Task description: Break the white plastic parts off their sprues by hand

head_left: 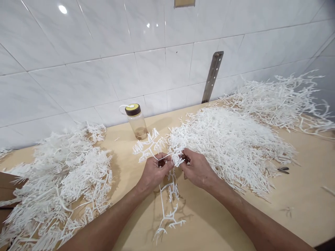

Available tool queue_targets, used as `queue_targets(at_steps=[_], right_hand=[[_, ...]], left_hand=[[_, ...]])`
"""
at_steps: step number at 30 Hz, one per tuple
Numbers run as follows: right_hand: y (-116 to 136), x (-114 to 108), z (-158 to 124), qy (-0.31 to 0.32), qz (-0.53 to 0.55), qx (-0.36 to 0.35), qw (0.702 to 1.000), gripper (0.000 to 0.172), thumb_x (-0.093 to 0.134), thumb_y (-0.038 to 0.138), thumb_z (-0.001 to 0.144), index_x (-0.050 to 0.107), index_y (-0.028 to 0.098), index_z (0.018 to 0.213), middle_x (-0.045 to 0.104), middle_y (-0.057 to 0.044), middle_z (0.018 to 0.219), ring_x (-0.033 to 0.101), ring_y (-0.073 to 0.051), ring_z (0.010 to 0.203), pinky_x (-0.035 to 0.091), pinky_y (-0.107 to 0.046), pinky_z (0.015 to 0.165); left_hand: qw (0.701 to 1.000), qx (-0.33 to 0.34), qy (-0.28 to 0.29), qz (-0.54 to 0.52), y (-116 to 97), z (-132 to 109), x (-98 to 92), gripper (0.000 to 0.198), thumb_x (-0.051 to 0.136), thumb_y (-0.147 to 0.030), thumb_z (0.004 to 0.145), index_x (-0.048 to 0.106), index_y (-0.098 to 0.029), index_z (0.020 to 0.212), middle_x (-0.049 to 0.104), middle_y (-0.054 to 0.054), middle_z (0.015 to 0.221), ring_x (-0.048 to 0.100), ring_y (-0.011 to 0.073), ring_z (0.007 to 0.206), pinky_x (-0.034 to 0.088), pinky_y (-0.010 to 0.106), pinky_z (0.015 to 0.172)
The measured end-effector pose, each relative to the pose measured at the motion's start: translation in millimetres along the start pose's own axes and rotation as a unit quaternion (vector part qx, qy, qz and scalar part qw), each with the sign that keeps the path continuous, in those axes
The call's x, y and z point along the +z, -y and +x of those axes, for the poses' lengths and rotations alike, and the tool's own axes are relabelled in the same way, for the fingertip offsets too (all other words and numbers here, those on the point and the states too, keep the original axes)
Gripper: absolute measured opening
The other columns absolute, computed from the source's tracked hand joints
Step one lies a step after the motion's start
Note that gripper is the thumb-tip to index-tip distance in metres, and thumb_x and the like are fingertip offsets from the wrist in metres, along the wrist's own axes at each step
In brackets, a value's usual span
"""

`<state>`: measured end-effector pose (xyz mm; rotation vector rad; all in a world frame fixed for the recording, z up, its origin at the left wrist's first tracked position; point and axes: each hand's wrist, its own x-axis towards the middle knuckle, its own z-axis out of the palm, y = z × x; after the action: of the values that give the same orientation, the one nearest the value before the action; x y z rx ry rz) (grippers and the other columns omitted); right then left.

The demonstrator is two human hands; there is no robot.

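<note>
Near the middle of the table, my left hand (156, 169) is closed on a white plastic branch (150, 149) with forked, coral-like twigs. Some of its twigs fan out above the fingers, and others hang below toward the tabletop. Just to the right, my right hand (196, 168) is closed in a pinch at a small bushy white sprig (177, 156). The two hands are a short gap apart, with the sprig between them. Whether the sprig and the branch are joined is hidden by the fingers.
A large heap of white sprigs (230, 146) lies to the right, with more white branches (282, 101) behind it. Another pile (75, 177) covers the left side. A bottle (138, 123) stands near the tiled wall. A metal strip (213, 76) leans there; small dark snips (283, 170) lie at right.
</note>
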<state>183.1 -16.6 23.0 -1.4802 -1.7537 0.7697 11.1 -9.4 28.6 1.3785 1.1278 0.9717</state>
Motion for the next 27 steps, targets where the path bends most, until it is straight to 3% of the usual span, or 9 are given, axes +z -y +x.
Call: queue_targets(at_steps=[5,10,16,21,24,27], right_hand=[[4.7,-1.2,-2.2,0.006,0.011,-0.025,1.000,0.011,0.052,0.013,0.078,0.059,0.020,0.082,0.061,0.002,0.064,0.057,-0.014,0.054,0.041,-0.024,0.052],[9.3,2.6,-5.9,0.002,0.053,-0.065,0.996,0.012,0.051,0.020,0.087,0.061,0.019,0.082,0.061,0.001,0.066,0.054,-0.012,0.054,0.043,-0.025,0.054],[5.3,10.7,-6.5,-0.008,0.014,-0.101,0.995,0.011,0.052,0.013,0.084,0.061,0.019,0.081,0.059,0.002,0.064,0.052,-0.012,0.056,0.040,-0.024,0.054],[3.0,16.0,-6.4,-0.082,-0.058,-0.105,0.989,0.011,0.054,0.013,0.082,0.056,0.019,0.074,0.058,0.002,0.062,0.051,-0.012,0.055,0.038,-0.025,0.055],[3.1,23.4,-8.1,-0.153,-0.119,-0.164,0.967,0.012,0.051,0.012,0.086,0.053,0.018,0.076,0.057,0.000,0.068,0.050,-0.013,0.059,0.037,-0.025,0.056],[-0.3,26.7,-6.3,-0.185,-0.174,-0.206,0.945,0.015,0.046,0.010,0.089,0.052,0.018,0.077,0.056,-0.003,0.072,0.048,-0.014,0.060,0.035,-0.026,0.054]], left_hand=[[0.999,0.014,-0.019,0.026,2.9,1.5,-2.7,0.022,0.073,-0.036,0.071,0.064,-0.015,0.071,0.053,-0.003,0.058,0.043,0.0082,0.051,0.033,0.020,0.049],[0.993,-0.069,-0.051,-0.076,2.7,2.1,-1.2,0.030,0.074,-0.042,0.070,0.061,-0.016,0.069,0.047,-0.004,0.050,0.040,0.0085,0.044,0.031,0.020,0.040],[0.985,-0.065,-0.085,-0.133,5.1,3.5,1.8,0.030,0.077,-0.039,0.068,0.057,-0.017,0.071,0.047,-0.005,0.051,0.037,0.0071,0.042,0.028,0.019,0.037],[0.987,-0.073,-0.094,-0.110,4.1,-1.0,8.3,0.033,0.078,-0.040,0.066,0.054,-0.017,0.065,0.045,-0.006,0.048,0.038,0.0066,0.043,0.029,0.019,0.040],[0.980,-0.114,-0.069,-0.146,1.3,-4.8,15.1,0.034,0.079,-0.037,0.065,0.052,-0.018,0.062,0.042,-0.007,0.046,0.036,0.0061,0.041,0.026,0.019,0.040],[0.962,-0.151,-0.064,-0.220,-0.1,-6.0,17.4,0.033,0.080,-0.029,0.062,0.049,-0.018,0.062,0.040,-0.008,0.048,0.032,0.0044,0.040,0.021,0.018,0.039]])
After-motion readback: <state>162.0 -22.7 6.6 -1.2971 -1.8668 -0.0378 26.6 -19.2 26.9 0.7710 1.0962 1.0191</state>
